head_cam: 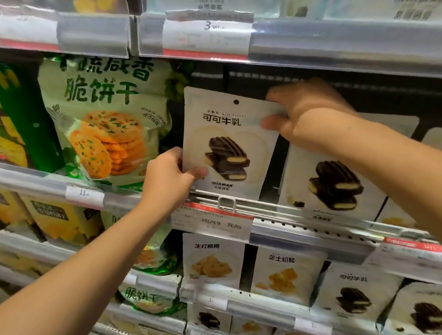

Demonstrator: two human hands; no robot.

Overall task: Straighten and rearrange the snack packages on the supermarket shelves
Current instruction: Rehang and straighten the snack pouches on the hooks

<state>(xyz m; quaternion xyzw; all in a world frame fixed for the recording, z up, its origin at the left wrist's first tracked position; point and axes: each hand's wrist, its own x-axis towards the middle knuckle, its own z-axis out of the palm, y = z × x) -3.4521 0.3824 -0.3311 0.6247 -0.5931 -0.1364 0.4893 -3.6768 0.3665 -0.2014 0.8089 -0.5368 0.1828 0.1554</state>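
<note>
On the middle shelf [304,223], a flat white snack pouch printed with dark chocolate-coated biscuits [230,144] stands upright at the front edge, held between both hands. The left hand [170,179] reaches up from the lower left on a bare forearm and grips the pouch's lower left edge, thumb lying across the front near the bottom corner and fingers curled behind. The right hand [305,114] comes in from the right with the forearm sloping down toward the frame's edge; it pinches the pouch's upper right corner, thumb on the front and the other fingers bent over the top edge, somewhat blurred. The pouch sits nearly straight, its bottom edge just behind the shelf's clear price rail.

Just to its right, a second white pouch with the same chocolate biscuit picture [333,181] leans tilted, partly hidden under the right forearm. To the left stands a large pale green bag showing orange round crackers [108,121], touching or nearly touching the held pouch's side. A white and red price tag [212,222] hangs from the rail below the held pouch. On the shelf beneath, small white pouches with yellow snack pictures [213,260] stand in a row.
</note>
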